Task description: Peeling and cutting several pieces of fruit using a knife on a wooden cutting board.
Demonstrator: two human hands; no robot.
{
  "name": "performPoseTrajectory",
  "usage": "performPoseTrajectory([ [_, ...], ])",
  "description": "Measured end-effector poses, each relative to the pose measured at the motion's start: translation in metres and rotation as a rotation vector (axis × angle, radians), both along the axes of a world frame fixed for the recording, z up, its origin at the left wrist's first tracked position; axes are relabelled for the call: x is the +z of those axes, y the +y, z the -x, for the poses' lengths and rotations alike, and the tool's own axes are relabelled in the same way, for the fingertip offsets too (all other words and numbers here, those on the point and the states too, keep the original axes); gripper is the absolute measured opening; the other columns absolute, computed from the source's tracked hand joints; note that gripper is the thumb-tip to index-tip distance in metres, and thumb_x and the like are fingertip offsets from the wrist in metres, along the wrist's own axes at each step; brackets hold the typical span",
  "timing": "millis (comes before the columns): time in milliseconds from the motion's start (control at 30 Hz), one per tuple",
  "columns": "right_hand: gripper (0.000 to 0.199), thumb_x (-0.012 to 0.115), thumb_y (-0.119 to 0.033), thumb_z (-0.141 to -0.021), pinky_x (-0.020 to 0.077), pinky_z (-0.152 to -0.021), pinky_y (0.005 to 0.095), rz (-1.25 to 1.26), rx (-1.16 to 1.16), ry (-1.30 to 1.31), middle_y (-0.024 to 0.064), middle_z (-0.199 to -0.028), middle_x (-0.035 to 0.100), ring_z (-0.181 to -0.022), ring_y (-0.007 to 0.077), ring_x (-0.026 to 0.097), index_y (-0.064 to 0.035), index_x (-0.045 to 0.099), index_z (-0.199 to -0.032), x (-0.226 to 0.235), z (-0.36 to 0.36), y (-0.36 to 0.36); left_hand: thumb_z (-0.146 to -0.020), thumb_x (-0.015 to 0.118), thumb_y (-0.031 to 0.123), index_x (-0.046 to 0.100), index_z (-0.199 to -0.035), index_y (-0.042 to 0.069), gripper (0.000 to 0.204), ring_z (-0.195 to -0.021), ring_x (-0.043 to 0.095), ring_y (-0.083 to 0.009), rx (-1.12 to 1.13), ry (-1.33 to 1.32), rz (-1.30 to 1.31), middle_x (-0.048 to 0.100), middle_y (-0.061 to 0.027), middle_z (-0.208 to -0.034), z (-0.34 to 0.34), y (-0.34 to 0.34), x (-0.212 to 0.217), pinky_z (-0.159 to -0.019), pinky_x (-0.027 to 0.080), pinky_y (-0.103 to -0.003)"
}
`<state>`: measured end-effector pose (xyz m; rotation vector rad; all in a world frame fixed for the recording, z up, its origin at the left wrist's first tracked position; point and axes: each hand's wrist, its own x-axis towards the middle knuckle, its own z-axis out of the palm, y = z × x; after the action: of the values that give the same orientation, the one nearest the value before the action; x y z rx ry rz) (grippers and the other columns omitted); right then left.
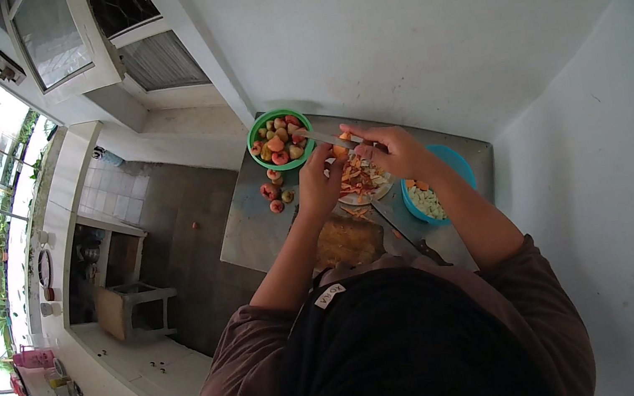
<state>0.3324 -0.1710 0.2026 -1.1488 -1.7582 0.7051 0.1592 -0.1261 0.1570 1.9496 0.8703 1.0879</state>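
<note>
My left hand [321, 184] is closed round a small orange piece of fruit or vegetable [341, 145], partly hidden by the fingers. My right hand [402, 153] grips a knife, its blade [317, 138] pointing left over that piece. Below both hands lies a pale plate [387, 188] heaped with red, orange and whitish peelings [362, 176]. Just left of it stands a green basket [253, 151] of red and yellow fruits [278, 144]. A blue bowl [459, 162], partly behind my right forearm, contains pale diced pieces [426, 201] and some orange ones.
Several loose red fruits [274, 193] rest on the metal table [244, 240] near the basket. A brown wooden board [348, 241] lies close to my body, with a dark-handled knife [405, 238] to its right. White walls [388, 24] border the table's far and right sides.
</note>
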Motion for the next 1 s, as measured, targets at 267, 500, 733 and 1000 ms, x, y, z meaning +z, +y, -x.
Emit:
performPoseTrajectory([
  [267,0.032,0.054,-0.022,-0.086,0.0420,-0.055,0.0287,0.012,-0.208,-0.016,0.0148,-0.075,0.063,-0.053,0.0182,0.051,-0.0090,0.056,-0.116,0.000,0.017,-0.008,-0.079,0.060,0.004,0.053,-0.106,-0.003,0.028,-0.067,0.060,-0.0236,0.106,-0.028,-0.158,0.059,-0.0144,-0.091,-0.001,-0.011,0.010,-0.059,0.047,-0.029],
  [500,0.034,0.048,-0.022,-0.091,0.0410,-0.059,0.0234,0.398,-0.363,0.110,0.0078,-0.076,0.060,-0.063,0.0077,0.047,-0.0066,0.051,-0.122,-0.019,0.024,0.000,-0.086,0.055,0.009,0.050,-0.113,0.000,0.029,-0.073,0.061,-0.0169,0.049,-0.180,0.276,0.060,-0.0089,-0.098,-0.002,-0.006,-0.009,-0.063,0.050,-0.027],
  [733,0.043,0.042,-0.008,-0.088,0.0417,-0.070,0.0332,0.245,-0.419,-0.344,0.0182,-0.088,0.054,-0.078,0.0275,0.052,-0.0123,0.041,-0.131,-0.085,-0.009,0.003,-0.090,0.052,0.019,0.043,-0.116,0.004,0.031,-0.082,0.060,-0.0161,-0.128,-0.674,0.984,0.057,-0.0082,-0.102,0.013,0.000,-0.008,-0.071,0.052,-0.025],
  [1000,0.042,0.049,-0.017,-0.089,0.0427,-0.066,0.0293,0.179,-0.269,0.102,0.0110,-0.088,0.054,-0.072,0.0174,0.051,-0.0140,0.043,-0.130,-0.056,0.020,-0.016,-0.087,0.056,0.014,0.044,-0.107,0.007,0.024,-0.087,0.060,-0.0166,-0.103,-0.919,1.009,0.055,-0.0084,-0.102,0.022,-0.006,-0.006,-0.075,0.053,-0.026],
])
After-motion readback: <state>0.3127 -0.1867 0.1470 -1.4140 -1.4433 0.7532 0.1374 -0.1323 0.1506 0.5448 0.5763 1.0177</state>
